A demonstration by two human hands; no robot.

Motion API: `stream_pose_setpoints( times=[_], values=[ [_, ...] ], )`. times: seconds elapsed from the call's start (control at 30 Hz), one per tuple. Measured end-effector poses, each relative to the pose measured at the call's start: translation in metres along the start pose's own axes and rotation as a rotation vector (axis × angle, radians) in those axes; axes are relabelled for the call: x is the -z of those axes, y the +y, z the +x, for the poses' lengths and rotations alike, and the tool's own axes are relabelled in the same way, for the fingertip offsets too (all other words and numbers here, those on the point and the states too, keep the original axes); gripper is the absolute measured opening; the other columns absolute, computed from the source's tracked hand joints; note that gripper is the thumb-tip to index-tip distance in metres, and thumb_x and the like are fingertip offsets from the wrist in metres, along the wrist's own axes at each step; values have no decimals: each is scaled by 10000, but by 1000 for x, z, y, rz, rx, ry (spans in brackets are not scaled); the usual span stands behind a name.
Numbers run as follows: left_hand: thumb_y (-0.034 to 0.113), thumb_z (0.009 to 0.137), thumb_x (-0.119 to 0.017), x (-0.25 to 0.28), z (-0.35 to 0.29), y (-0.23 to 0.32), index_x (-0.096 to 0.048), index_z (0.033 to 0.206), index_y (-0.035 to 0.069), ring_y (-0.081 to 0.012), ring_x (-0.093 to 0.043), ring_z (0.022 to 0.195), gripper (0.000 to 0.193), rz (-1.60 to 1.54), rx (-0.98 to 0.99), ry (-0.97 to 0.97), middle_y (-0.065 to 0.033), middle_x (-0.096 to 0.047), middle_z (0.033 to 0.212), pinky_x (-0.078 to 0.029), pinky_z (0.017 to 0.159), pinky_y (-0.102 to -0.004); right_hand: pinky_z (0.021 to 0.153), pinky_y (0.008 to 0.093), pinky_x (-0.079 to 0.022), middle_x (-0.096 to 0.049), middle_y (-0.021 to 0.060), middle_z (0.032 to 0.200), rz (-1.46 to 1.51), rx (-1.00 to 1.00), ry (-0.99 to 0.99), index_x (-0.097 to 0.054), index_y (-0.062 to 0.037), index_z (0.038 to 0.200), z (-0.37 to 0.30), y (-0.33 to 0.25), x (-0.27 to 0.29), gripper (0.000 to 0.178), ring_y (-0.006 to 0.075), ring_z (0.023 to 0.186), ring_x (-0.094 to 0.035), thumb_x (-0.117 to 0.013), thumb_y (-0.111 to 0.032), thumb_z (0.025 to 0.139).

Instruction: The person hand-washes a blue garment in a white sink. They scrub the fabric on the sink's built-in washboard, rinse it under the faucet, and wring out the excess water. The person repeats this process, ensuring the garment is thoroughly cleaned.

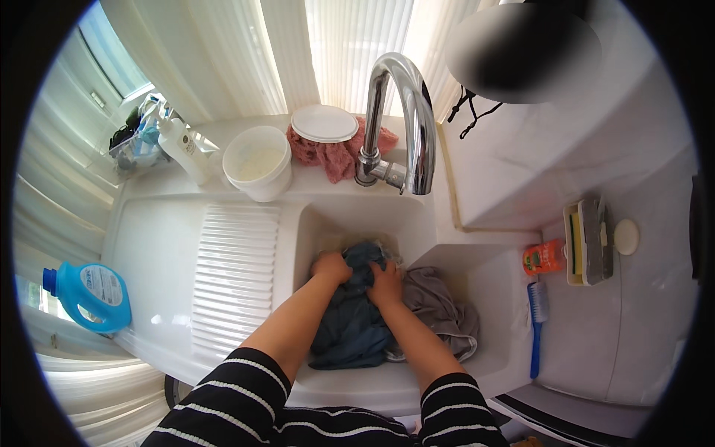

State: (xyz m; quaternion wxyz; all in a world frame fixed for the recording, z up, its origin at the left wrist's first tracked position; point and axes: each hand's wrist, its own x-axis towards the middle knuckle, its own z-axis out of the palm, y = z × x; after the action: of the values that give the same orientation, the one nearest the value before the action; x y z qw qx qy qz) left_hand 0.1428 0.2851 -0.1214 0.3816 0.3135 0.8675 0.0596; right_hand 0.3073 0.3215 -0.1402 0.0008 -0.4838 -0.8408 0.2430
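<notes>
I see the dark blue garment (354, 313) bunched in the white sink basin (328, 223), with my left hand (331, 266) and right hand (385, 284) both clenched into its upper folds, knuckles close together. A grey garment (443, 305) lies just beside it on the right, untouched. I judge the scrubbing is midway. The tap (406, 119) is not running; a detergent bottle (89, 294) rests on the drainboard's left.

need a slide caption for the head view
Both hands, left hand and right hand, grip a blue garment in a white sink.
</notes>
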Motion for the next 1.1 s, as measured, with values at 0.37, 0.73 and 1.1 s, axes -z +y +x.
stream_pose_setpoints(
  times=[0.37,0.73,1.1],
  values=[
    [503,892,-595,-26,18,-35,-604,1182,39,-255,-653,986,547,-1441,-118,-295,-148,-660,1111,-526,875,-387,585,383,-481,-635,104,805,728,443,210,-621,-57,738,-53,-101,75,174,302,628,-599,-687,-217,748],
    [414,930,-590,-18,-4,-23,-589,792,115,-236,-613,710,329,-1982,68,-591,-75,-625,789,-524,660,-389,709,428,-500,-629,105,915,721,273,419,-523,-58,605,-30,-97,19,261,345,808,-601,-689,-172,771],
    [337,949,-615,-17,-3,2,-560,1263,36,-298,-551,1169,438,-1475,452,245,-177,-584,1240,-464,946,-444,1004,578,-383,-335,114,1545,-286,110,170,-495,-261,1391,15,-47,-16,532,382,1377,-343,-501,-557,950]
  ],
)
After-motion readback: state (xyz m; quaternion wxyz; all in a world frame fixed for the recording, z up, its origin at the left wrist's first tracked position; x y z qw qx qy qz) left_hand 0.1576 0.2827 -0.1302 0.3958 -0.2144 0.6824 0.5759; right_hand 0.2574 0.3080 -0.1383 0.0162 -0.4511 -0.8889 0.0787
